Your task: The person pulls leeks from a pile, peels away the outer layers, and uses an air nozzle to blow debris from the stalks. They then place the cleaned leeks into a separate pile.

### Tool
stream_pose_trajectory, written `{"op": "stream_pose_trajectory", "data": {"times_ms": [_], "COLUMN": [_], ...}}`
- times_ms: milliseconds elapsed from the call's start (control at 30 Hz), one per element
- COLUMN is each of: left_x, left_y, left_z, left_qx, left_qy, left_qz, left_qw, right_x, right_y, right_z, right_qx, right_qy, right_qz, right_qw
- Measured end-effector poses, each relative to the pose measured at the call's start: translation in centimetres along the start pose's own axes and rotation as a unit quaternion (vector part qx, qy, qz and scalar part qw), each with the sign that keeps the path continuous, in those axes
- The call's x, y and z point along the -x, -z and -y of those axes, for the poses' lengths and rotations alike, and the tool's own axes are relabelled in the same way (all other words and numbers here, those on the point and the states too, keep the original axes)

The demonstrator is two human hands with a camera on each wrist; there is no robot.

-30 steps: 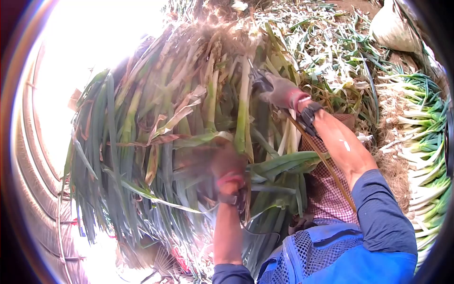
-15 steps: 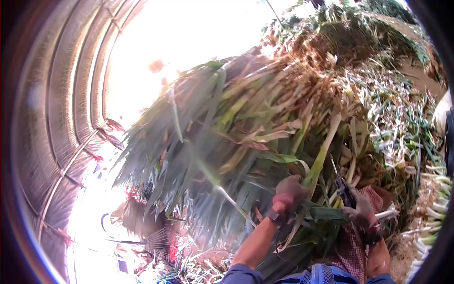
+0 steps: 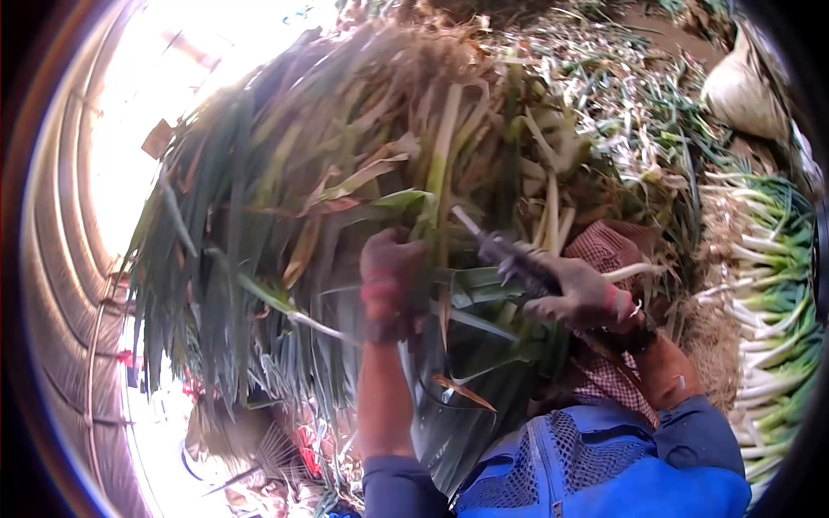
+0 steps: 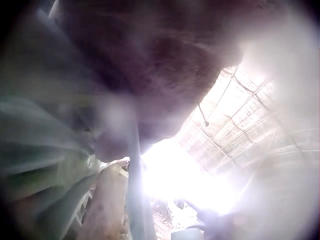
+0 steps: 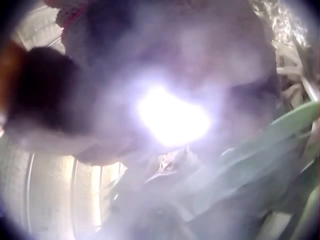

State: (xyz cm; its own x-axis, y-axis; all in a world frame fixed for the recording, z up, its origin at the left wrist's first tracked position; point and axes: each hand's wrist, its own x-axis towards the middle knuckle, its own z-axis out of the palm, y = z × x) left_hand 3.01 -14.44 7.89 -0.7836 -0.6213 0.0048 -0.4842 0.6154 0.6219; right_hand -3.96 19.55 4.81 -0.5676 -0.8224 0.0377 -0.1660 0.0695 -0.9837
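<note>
My right hand (image 3: 574,289), in a dusty glove, grips a black air gun (image 3: 521,261) whose thin nozzle points up and left at the onions. Behind this hand lies a green onion (image 3: 635,272), its white end to the right. The gloved left hand (image 3: 393,269) is in front of the long leaves of a big heap of green onions (image 3: 250,173). Its fingers look bent, but I cannot tell whether they hold a leaf. In the left wrist view, a leaf (image 4: 134,185) passes close by the glove (image 4: 150,65). Glare covers the middle of the right wrist view.
A row of cleaned green onions (image 3: 768,328) lies along the right side. Peeled scraps (image 3: 604,95) cover the ground behind, near a pale sack (image 3: 747,91). A wire rake (image 3: 281,445) is at the lower left, and a ribbed tunnel wall (image 3: 65,259) rises beyond.
The head view swung left and back again. Both hands have shifted about the heap; the right hand with the air gun came down from the upper stalks, and the left moved up.
</note>
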Motion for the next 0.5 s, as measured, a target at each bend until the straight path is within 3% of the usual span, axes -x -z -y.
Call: {"op": "stream_pose_trajectory", "data": {"times_ms": [67, 167, 200, 267, 333, 400, 500], "left_x": [0.0, 0.3, 0.1, 0.2, 0.2, 0.8, 1.8], "left_y": [0.0, -0.2, -0.1, -0.3, -0.6, -0.4, -0.5], "left_z": [0.4, 0.6, 0.7, 1.0, 1.0, 0.2, -0.8], "left_qx": [0.009, 0.023, 0.028, 0.022, 0.02, 0.004, -0.019], "left_qy": [-0.001, 0.002, 0.001, -0.002, -0.012, -0.01, 0.016], "left_qz": [0.004, 0.003, 0.003, -0.001, -0.005, -0.001, 0.016], "left_qw": [1.0, 1.0, 1.0, 1.0, 1.0, 1.0, 1.0], "right_x": [0.0, -0.1, -0.1, 0.1, -1.5, -4.8, -10.1], "right_y": [-0.7, -0.1, -0.2, -0.8, -0.6, 0.0, 2.6], "right_z": [0.0, 1.0, 1.0, 0.9, 1.2, -0.5, -0.2], "right_qx": [0.048, 0.07, 0.07, 0.091, 0.079, 0.146, 0.16], "right_qy": [0.026, -0.104, -0.104, -0.029, -0.047, -0.045, -0.076], "right_qz": [0.019, 0.02, 0.019, 0.054, 0.047, -0.049, -0.094], "right_qw": [0.998, 0.992, 0.992, 0.994, 0.995, 0.987, 0.98]}}
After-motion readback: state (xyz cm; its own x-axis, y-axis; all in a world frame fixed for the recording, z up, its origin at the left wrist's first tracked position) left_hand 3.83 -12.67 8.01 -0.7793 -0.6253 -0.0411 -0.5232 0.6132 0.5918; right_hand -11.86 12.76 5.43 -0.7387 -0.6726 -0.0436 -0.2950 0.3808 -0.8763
